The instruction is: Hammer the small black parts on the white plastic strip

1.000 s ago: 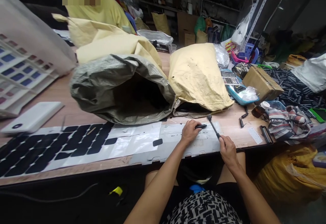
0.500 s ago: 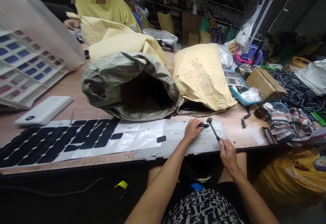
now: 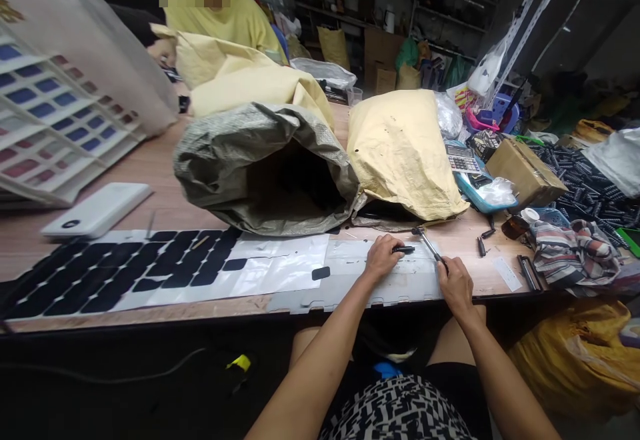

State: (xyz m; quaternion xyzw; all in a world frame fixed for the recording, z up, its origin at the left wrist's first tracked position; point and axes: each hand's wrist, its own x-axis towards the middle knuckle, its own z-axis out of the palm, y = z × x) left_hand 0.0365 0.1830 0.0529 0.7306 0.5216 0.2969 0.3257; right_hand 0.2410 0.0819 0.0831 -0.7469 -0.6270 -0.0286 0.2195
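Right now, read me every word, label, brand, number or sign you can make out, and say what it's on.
No text reads clearly.
Calculator: key markings, too small.
Dark package: pale lettering, too blurred.
White card: faint marks, too small.
Translucent bag: brownish print, unreadable.
Patterned garment: letter-like shapes, no readable word.

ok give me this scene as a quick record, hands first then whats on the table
left grip: closed on a small black piece
right grip: closed on the handle of a hammer-like tool
under the hands: grey sheet
left side: white sheet bearing black pads
beyond: open-mouthed sack, with a pale yellow sack to its right
right side: calculator, cardboard box, striped cloth
across: person in yellow top
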